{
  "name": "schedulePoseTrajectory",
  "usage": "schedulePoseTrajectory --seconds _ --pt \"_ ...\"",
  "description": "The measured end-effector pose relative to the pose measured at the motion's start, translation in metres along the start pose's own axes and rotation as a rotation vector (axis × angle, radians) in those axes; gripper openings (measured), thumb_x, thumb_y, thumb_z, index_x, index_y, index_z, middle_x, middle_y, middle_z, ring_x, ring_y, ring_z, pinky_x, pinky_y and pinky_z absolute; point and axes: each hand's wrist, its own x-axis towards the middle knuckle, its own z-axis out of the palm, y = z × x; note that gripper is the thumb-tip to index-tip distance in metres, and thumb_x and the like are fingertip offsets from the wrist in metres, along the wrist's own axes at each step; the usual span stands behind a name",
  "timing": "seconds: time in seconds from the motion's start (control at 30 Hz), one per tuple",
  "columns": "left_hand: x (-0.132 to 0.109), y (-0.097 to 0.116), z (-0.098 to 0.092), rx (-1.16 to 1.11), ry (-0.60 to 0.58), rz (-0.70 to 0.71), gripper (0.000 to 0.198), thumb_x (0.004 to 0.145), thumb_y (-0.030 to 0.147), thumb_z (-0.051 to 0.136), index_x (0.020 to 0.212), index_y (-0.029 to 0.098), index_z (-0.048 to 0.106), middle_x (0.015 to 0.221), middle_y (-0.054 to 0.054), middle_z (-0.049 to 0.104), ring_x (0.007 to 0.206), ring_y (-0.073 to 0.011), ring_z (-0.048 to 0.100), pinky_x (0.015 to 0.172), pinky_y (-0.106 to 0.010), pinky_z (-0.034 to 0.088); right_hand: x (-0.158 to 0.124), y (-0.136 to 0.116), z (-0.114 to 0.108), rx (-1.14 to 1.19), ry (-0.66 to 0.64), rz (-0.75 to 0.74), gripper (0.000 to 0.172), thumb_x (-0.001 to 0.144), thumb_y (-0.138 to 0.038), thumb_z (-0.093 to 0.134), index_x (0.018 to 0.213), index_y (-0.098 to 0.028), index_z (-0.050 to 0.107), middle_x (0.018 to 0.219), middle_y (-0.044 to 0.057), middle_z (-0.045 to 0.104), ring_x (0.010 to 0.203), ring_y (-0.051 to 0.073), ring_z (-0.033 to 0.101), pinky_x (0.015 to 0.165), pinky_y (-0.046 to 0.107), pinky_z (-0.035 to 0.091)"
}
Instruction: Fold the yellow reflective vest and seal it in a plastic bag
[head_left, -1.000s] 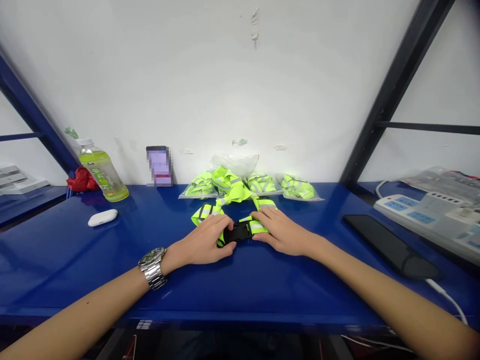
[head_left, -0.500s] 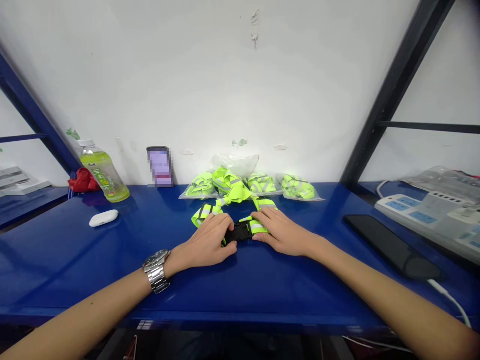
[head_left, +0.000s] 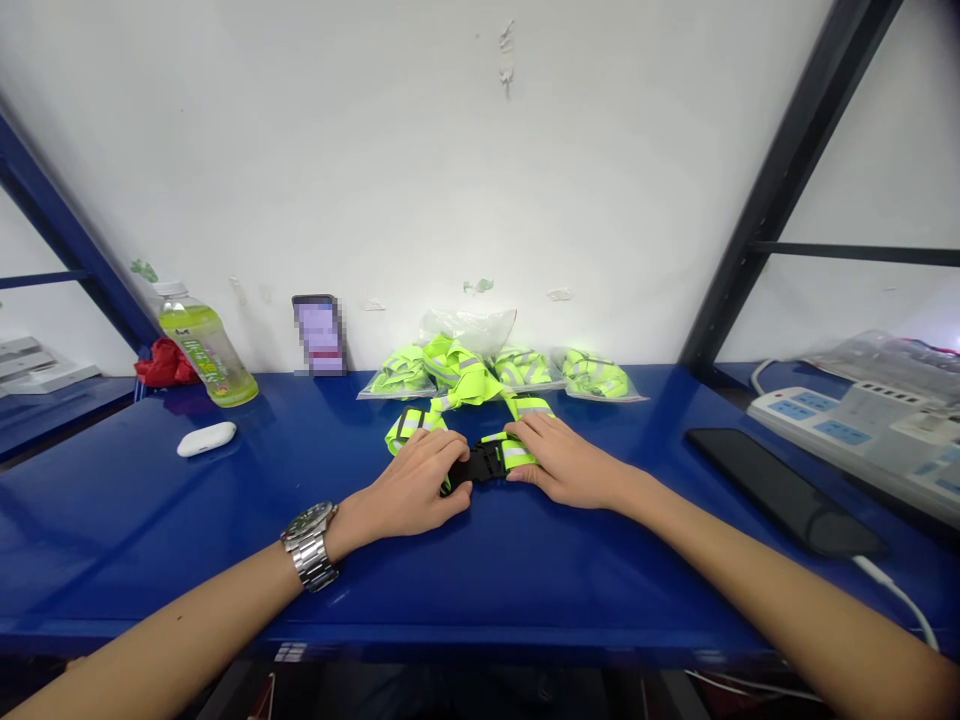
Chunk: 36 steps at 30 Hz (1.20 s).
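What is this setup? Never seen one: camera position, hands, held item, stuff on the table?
There is no machine here: these are a person's own bare hands, seen from one head-worn camera looking forward and down. The left hand grips one end of a black buckle; the right hand holds the yellow-green reflective strap at its other end. Behind them, clear bags hold similar material. Also on the blue table: a drink bottle, white earbud case and black smartphone with a white cable.
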Motion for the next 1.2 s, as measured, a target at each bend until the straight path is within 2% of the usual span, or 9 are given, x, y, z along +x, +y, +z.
schedulePoseTrajectory --seconds 0.1,0.2,0.3,0.53,0.8,0.9,1.2 --pt "-0.003 -0.001 0.0 -0.046 0.011 -0.014 0.033 0.087 0.037 0.051 0.114 0.018 0.047 0.115 -0.01 0.057 0.104 -0.0252 0.054 0.09 -0.041 0.043 -0.001 0.003 -0.003 0.009 -0.02 0.016 0.04 0.093 -0.04 0.047 0.121 -0.011 0.048 0.106 0.016 0.054 0.097 0.028 0.049 0.087 0.045 0.043" --pt "-0.006 -0.002 0.0 -0.01 0.056 -0.023 0.054 0.085 0.043 0.055 0.129 0.015 0.041 0.133 -0.015 0.046 0.12 -0.0298 0.046 0.099 -0.044 0.041 -0.002 0.005 -0.005 0.038 -0.018 0.015 0.036 0.094 -0.037 0.048 0.119 -0.011 0.048 0.105 0.016 0.054 0.095 0.027 0.048 0.086 0.044 0.043" --pt "-0.007 -0.004 -0.002 0.024 0.049 -0.011 0.049 0.086 0.046 0.054 0.123 0.015 0.048 0.137 -0.017 0.041 0.124 -0.0321 0.043 0.102 -0.046 0.039 -0.003 0.007 -0.005 0.083 -0.012 0.014 0.032 0.093 -0.034 0.049 0.117 -0.013 0.048 0.105 0.015 0.055 0.095 0.027 0.049 0.086 0.043 0.042" --pt "-0.005 -0.012 -0.004 -0.104 0.047 -0.001 0.04 0.085 0.047 0.056 0.114 0.019 0.05 0.122 -0.011 0.047 0.11 -0.0259 0.049 0.096 -0.044 0.044 -0.003 0.011 -0.007 0.157 -0.006 0.084 0.018 0.091 -0.025 0.048 0.108 -0.018 0.048 0.103 0.011 0.055 0.094 0.025 0.05 0.082 0.039 0.043" --pt "-0.007 -0.019 -0.003 -0.21 0.066 -0.039 0.043 0.082 0.045 0.061 0.116 0.021 0.049 0.123 -0.01 0.046 0.115 -0.0261 0.047 0.1 -0.044 0.042 -0.013 0.04 -0.004 0.159 0.072 0.092 0.021 0.088 -0.018 0.045 0.109 -0.018 0.046 0.101 0.011 0.053 0.088 0.023 0.049 0.076 0.036 0.043" --pt "-0.007 -0.018 -0.003 -0.225 0.078 -0.027 0.043 0.082 0.045 0.061 0.116 0.021 0.05 0.124 -0.011 0.046 0.117 -0.0267 0.046 0.101 -0.045 0.041 -0.013 0.035 -0.003 0.085 0.071 0.074 0.02 0.089 -0.017 0.044 0.109 -0.017 0.046 0.104 0.012 0.053 0.092 0.025 0.049 0.079 0.037 0.042" --pt "-0.006 -0.016 -0.003 -0.24 0.067 -0.035 0.045 0.08 0.046 0.064 0.116 0.022 0.051 0.125 -0.011 0.046 0.119 -0.0274 0.045 0.103 -0.046 0.04 -0.009 0.017 0.0 -0.146 0.071 0.062 0.026 0.085 -0.01 0.043 0.11 -0.014 0.045 0.103 0.014 0.052 0.089 0.027 0.047 0.073 0.037 0.041"
